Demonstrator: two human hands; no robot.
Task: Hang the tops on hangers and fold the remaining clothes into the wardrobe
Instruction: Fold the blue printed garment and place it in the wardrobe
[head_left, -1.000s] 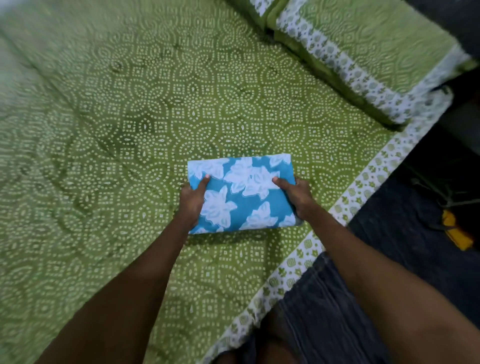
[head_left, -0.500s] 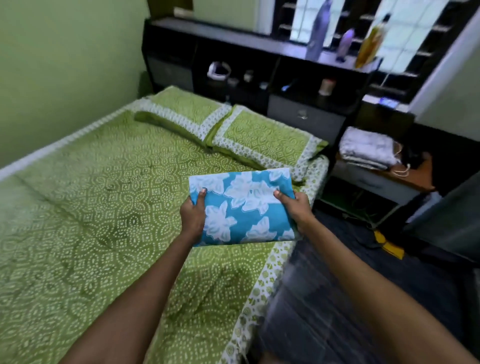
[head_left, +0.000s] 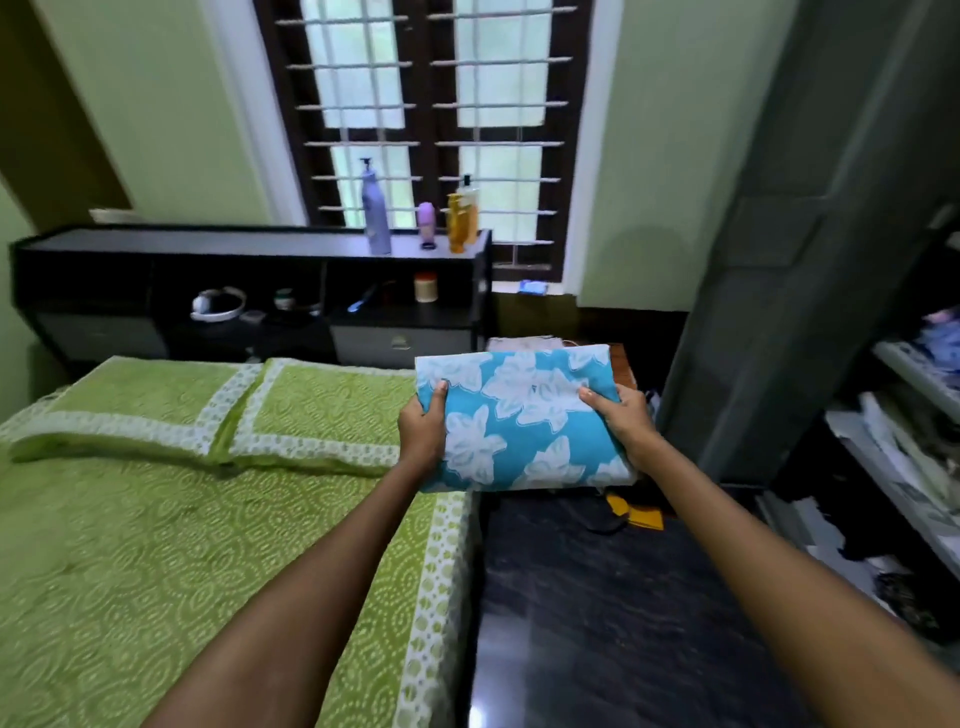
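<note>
folded cloth (head_left: 519, 421): blue with white flower shapes, folded into a flat rectangle, held up in the air between both hands, above the right edge of the bed and the dark floor beside it.
left hand (head_left: 423, 428): grasps the cloth's left edge, thumb on top, the other fingers hidden beneath.
right hand (head_left: 623, 418): grasps the cloth's right edge, thumb laid across the top face, fingers under it.
arms: both bare forearms reach forward from the bottom of the view.
bed (head_left: 156, 545): covered in a green sheet with a white dotted pattern and a white border, filling the lower left.
pillows (head_left: 218, 410): two, in matching green covers, lying side by side at the head of the bed.
headboard shelf (head_left: 249, 291): black, with open compartments holding small items too blurred to name.
bottles (head_left: 376, 213): a tall lilac pump bottle, a small pink one and two yellow ones stand on the shelf top, in front of the window.
window (head_left: 431, 119): dark frame with pale horizontal bars.
wardrobe (head_left: 904, 415): at the right, door open, shelves showing stacked clothes, blurred.
floor (head_left: 597, 597): dark and glossy, with a yellow object lying just below the cloth.
</note>
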